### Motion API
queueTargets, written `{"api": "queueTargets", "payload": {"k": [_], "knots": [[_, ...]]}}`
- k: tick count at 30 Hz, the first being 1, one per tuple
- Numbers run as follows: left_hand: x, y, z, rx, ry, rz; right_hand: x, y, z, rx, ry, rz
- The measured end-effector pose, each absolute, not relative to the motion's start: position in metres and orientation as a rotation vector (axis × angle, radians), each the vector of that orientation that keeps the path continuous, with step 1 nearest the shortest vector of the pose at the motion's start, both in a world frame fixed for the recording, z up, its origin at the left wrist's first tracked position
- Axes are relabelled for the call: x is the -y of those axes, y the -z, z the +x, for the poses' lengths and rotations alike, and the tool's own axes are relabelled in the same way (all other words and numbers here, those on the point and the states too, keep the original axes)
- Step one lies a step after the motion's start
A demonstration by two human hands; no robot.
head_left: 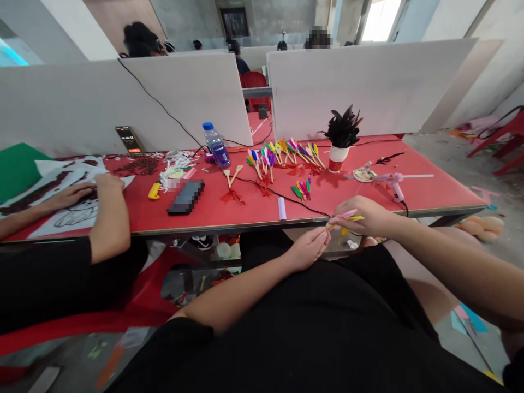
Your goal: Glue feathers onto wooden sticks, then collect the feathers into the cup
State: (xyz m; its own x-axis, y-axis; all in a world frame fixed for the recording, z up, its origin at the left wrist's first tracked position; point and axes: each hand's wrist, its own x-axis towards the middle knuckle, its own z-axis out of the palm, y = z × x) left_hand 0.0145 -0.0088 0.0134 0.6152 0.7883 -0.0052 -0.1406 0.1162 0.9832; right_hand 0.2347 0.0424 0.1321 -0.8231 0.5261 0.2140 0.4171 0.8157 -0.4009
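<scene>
Over my lap, in front of the table edge, my right hand [368, 215] pinches pink and yellow feathers [347, 215]. My left hand [308, 250] meets it at the fingertips, closed on the lower end of the same feather piece, most of which the fingers cover. Beyond the hands lie a small bunch of coloured feathers [303, 190] and a lilac strip [282, 208]. Finished-looking feathered sticks [297, 153] with red tassels stand in a row farther back. Two bare sticks with red tassels [232, 183] rest to their left.
A pink glue gun [391, 184] and a paper cup [338, 159] of black feathers [344, 126] stand right. A water bottle [216, 146], a dark phone [186, 197] and a yellow cutter [154, 191] are left. A co-worker's arms [108, 213] rest over a drawing. A black cable crosses the table.
</scene>
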Motion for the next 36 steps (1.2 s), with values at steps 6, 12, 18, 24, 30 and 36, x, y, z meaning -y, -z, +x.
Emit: {"api": "queueTargets", "payload": {"k": [6, 12, 18, 24, 30, 36], "knots": [[0.014, -0.023, 0.015, -0.673, -0.77, 1.196, -0.032, -0.128, 0.237, 2.806, -0.229, -0.554], [0.006, -0.016, 0.021, -0.638, -0.78, 1.163, -0.006, -0.138, 0.229, 2.82, 0.045, -0.372], [-0.011, -0.051, -0.012, -0.841, -0.916, 1.059, 0.05, -0.184, 0.218, 2.907, -0.013, -0.279], [-0.064, -0.12, -0.096, -0.9, -1.177, 1.235, 0.017, -0.181, 0.26, 2.704, -0.366, -0.722], [-0.163, -0.123, -0.19, -1.799, -1.245, 1.381, 0.002, -0.123, 0.274, 2.499, -0.665, -0.958], [-0.199, -0.133, -0.192, -2.242, -0.849, 1.554, -0.023, -0.073, 0.264, 2.173, -1.056, -1.24]]}}
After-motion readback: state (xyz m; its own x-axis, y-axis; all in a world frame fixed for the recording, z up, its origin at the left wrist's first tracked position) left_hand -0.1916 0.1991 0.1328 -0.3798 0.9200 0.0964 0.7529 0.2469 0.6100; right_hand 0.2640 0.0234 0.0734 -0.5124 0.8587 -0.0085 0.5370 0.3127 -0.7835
